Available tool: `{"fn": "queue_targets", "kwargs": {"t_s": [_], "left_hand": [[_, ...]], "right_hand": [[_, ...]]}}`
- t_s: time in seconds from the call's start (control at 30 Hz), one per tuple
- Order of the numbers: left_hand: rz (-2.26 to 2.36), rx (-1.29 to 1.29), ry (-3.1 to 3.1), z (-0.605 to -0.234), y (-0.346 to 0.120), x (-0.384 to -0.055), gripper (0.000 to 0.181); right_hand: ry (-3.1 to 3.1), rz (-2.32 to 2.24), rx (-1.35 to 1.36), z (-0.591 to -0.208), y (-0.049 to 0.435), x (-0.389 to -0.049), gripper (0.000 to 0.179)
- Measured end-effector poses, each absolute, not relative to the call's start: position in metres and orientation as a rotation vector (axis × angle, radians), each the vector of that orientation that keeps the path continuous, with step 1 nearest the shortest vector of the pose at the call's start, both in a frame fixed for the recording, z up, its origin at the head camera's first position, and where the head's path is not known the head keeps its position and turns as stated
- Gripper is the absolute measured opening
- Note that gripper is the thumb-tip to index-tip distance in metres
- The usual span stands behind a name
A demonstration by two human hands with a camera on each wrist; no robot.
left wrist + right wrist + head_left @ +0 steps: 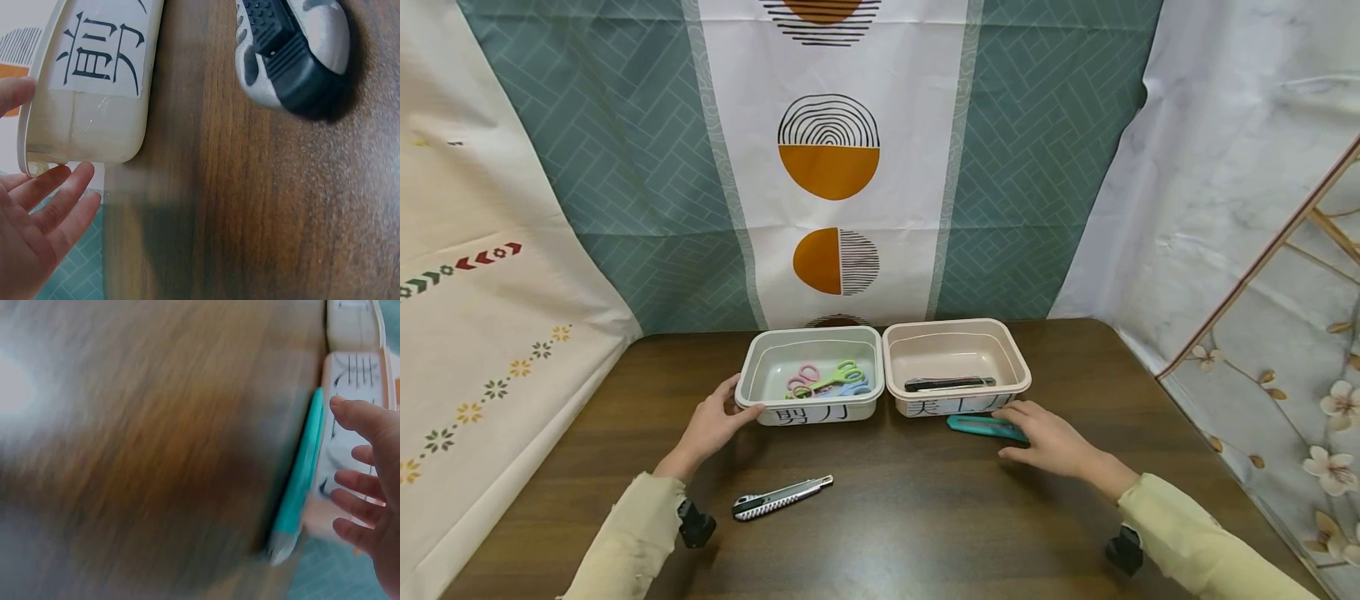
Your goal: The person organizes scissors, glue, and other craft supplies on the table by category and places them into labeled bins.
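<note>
My left hand (pixel 711 423) is at the left front corner of the pale green bin (pixel 752 358), thumb by the front rim and loosely extended fingers around the end. Several small scissors (pixel 847 372) with coloured handles lie inside it. Beside the pink bin (pixel 1024 367), my right hand (pixel 1051 437) reaches over the handle end of a teal utility knife (pixel 981 427). In the right wrist view its fingers are spread, with nothing between them. A silver and black utility knife (pixel 782 497) lies on the table nearer the left wrist.
The two bins stand side by side near the back edge of the dark wooden table (pixel 910 517). Black utility knives (pixel 950 383) lie in the pink bin. Both bins carry white labels (pixel 811 415) with black characters. A patterned cloth (pixel 835 275) hangs behind.
</note>
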State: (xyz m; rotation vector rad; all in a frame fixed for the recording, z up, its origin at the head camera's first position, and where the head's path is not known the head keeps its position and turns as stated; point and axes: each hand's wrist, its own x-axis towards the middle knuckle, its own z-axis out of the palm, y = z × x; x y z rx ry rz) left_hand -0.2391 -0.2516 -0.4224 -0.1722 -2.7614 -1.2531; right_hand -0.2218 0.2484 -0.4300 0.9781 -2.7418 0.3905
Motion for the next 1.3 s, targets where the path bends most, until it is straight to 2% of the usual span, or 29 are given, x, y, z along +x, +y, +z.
{"fn": "queue_targets", "kwargs": {"t_s": [0.4,0.7,1.3], "left_hand": [[-1.238,-0.168,-2.766,-0.422,-0.252,-0.238,0.072],[-1.234,-0.173,-2.768,-0.423,-0.252,-0.239,0.072],[-1.244,-0.175,-2.759,-0.425,-0.252,-0.241,0.071]], "right_hand": [[-2.757,0.448,0.909,-0.444,0.271,-0.237,0.047],[-2.782,0.517,0.931,-0.453,0.273,-0.244,0.033],[-2.802,0.473,0.976,-0.446,0.272,-0.241,0.029]]}}
